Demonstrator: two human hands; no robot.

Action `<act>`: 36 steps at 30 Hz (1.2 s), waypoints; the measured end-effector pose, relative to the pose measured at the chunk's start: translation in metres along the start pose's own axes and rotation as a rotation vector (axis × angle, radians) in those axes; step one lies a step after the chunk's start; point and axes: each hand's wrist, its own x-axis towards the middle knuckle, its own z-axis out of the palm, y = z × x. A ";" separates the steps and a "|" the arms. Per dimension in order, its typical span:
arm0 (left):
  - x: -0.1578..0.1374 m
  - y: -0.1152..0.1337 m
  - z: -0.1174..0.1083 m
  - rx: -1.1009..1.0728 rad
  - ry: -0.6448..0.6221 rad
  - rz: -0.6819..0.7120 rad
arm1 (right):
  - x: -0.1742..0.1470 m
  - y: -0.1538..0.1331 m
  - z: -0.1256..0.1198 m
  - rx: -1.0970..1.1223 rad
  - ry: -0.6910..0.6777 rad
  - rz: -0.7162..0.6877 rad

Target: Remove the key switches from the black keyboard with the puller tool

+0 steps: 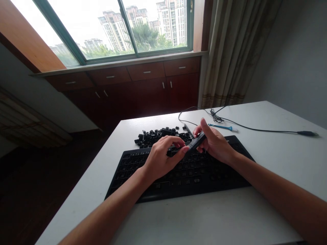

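A black keyboard with its keycaps off lies on the white table in front of me. Both hands hover above its upper rows and share one long black keycap, held tilted. My left hand pinches the lower left end of the keycap. My right hand grips its upper right end between thumb and fingers. A heap of loose black keycaps lies just behind the keyboard, close to my left hand.
A black cable runs from behind the keyboard to a plug at the right. A thin blue tool lies behind my right hand. Dark wooden cabinets, a window and a curtain stand beyond the table's far edge.
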 end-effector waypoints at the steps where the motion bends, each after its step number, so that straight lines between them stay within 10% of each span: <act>1: 0.000 0.000 0.000 -0.002 -0.018 -0.011 | -0.001 -0.001 0.001 0.004 -0.011 -0.005; 13: -0.004 -0.005 0.004 0.151 -0.056 0.125 | -0.004 -0.001 0.005 -0.019 -0.049 -0.058; 28: -0.003 0.000 0.003 0.102 -0.126 0.201 | 0.002 -0.010 0.003 0.098 0.308 -0.055; 36: -0.003 -0.001 0.004 0.121 -0.135 0.212 | 0.002 -0.017 -0.003 0.297 0.048 0.062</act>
